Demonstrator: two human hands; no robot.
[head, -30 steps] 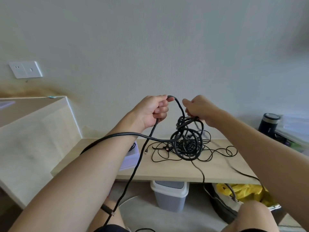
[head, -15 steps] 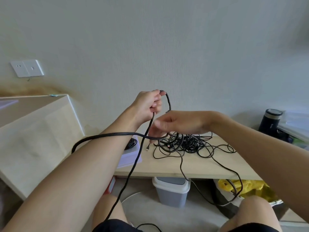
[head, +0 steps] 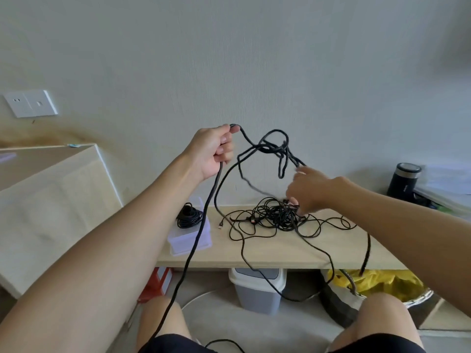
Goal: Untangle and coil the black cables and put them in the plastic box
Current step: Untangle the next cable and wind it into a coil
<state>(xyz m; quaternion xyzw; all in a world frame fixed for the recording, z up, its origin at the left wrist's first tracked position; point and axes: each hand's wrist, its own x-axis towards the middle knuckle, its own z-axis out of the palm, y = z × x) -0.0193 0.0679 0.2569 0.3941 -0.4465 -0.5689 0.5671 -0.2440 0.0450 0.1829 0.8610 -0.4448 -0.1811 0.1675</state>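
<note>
**A:** What is nearest me?

**B:** The cable climbs past your left knee and into your left hand. The fingers there are curled tight round it, thumb on top.

**A:** And beyond that hand?

**B:** The cable arcs over to a loose knot hanging in the air between your hands. Your right hand is just beside it, lower down and blurred. One finger points up at the knot's strands, but I cannot tell whether that hand pinches anything.

**A:** What lies on the tabletop?

**B:** A tangle of thin black leads sits under your right hand, and some loops trail over the front edge. To its left stands the box with a coil resting on it. Your cable crosses in front of the box.

**A:** And below and behind it?

**B:** A bin and a yellow bag are under the tabletop. A dark flask stands far right by the wall, and a socket is on the wall at far left.
</note>
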